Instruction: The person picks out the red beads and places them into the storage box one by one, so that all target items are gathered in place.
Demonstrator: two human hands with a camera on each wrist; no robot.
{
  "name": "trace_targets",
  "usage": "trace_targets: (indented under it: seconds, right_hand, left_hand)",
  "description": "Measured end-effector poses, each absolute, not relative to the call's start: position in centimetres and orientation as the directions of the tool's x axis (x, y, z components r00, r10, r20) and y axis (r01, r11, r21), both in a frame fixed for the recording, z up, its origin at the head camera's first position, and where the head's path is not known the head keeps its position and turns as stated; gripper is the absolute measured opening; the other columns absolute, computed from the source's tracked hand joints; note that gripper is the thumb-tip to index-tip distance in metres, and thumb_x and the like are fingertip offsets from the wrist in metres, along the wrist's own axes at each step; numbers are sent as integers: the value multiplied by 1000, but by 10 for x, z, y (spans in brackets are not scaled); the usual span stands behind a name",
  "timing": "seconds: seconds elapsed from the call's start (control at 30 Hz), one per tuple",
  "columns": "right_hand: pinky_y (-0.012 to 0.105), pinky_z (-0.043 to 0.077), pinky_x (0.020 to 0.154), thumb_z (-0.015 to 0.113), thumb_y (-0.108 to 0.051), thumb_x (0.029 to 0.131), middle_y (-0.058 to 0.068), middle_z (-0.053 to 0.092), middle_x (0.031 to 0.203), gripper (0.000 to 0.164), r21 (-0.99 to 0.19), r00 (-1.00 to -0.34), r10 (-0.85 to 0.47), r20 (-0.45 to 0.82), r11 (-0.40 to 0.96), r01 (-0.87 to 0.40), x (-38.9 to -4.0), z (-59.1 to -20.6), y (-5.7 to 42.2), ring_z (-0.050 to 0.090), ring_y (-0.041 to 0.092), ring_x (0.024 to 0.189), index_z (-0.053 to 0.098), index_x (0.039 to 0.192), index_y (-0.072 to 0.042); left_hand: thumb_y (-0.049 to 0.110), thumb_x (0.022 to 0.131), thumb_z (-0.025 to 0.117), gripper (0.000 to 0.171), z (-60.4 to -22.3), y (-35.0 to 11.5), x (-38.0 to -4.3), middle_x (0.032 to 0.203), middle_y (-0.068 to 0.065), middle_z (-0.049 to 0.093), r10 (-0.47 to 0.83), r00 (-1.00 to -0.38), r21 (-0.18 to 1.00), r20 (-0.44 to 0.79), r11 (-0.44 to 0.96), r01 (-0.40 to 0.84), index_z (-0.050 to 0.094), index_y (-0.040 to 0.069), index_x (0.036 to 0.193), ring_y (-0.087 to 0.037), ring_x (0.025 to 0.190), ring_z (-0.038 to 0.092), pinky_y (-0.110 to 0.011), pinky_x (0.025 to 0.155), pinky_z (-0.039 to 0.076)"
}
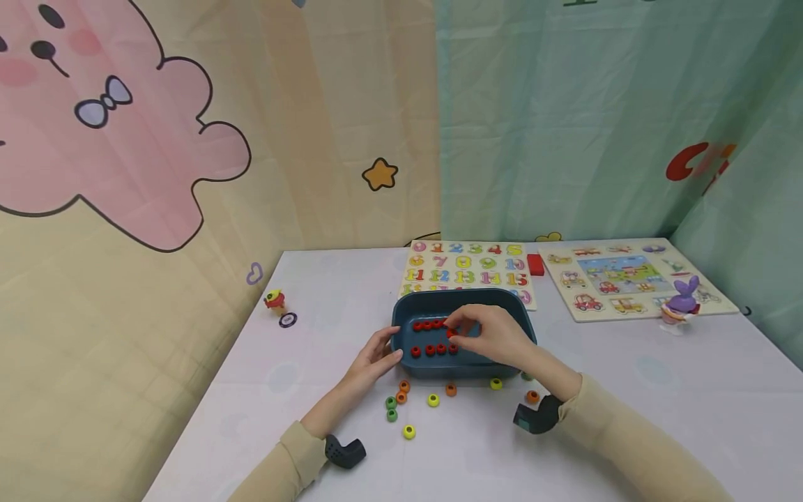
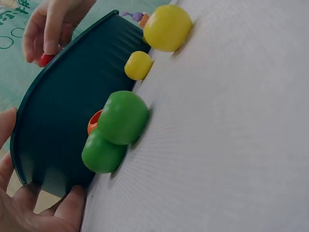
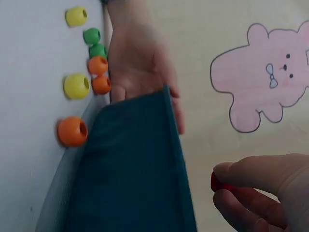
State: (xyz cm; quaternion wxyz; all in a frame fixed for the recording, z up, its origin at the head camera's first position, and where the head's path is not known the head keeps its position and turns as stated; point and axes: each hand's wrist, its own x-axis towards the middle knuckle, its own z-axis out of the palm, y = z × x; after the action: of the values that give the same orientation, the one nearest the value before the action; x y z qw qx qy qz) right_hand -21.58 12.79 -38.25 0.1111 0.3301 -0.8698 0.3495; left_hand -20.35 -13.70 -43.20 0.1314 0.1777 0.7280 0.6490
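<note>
My right hand (image 1: pixel 492 333) is over a dark blue-green plastic bin (image 1: pixel 464 373), pinching a red bead (image 3: pixel 220 183) between thumb and fingertips. Inside the bin lie two rows of red beads, a back row (image 1: pixel 428 325) and a front row (image 1: pixel 429 350). The right fingers partly cover the back row's right end. At the bin's left end, my left hand (image 1: pixel 370 359) rests with extended fingers against the outer wall, fingertips right at the rim. Green beads (image 2: pixel 123 117), yellow beads (image 2: pixel 138 65) and orange beads (image 3: pixel 72 131) lie on the table along the bin's near side.
Behind the bin lies a number puzzle board (image 1: pixel 464 268), with a red block (image 1: pixel 536 265) beside it. A vehicle picture board (image 1: pixel 627 275) and a purple figurine (image 1: pixel 682 300) stand at the right. A small ice-cream-like toy (image 1: pixel 274 301) and a round disc (image 1: pixel 288 320) sit far left.
</note>
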Motion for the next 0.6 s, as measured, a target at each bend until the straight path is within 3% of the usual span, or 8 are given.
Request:
trace_targets:
  seconds: [0.3,0.6]
  right_hand:
    - [22,46,58,72,-16,75,-9,61,84,21,-522,-846,-497,192,678,-517,-243,-402,143,52,5,67,65,94,-15]
    - [21,46,58,73,-16,73,-10,61,83,19,-512,-832,-552,65,697,-502,-249,-418,143,54,4,65,64,90,-18]
  left_hand:
    - [23,90,53,55,-433,-136,-204,146,-7,19,436,-899,992,43,92,92,28,9,137,-29,131,21,-41,99,30]
    - [23,90,53,54,-433,-135,-205,146,-7,20,434,-900,994,38,79,80,29,9,137,-28,130,21,-40,99,30]
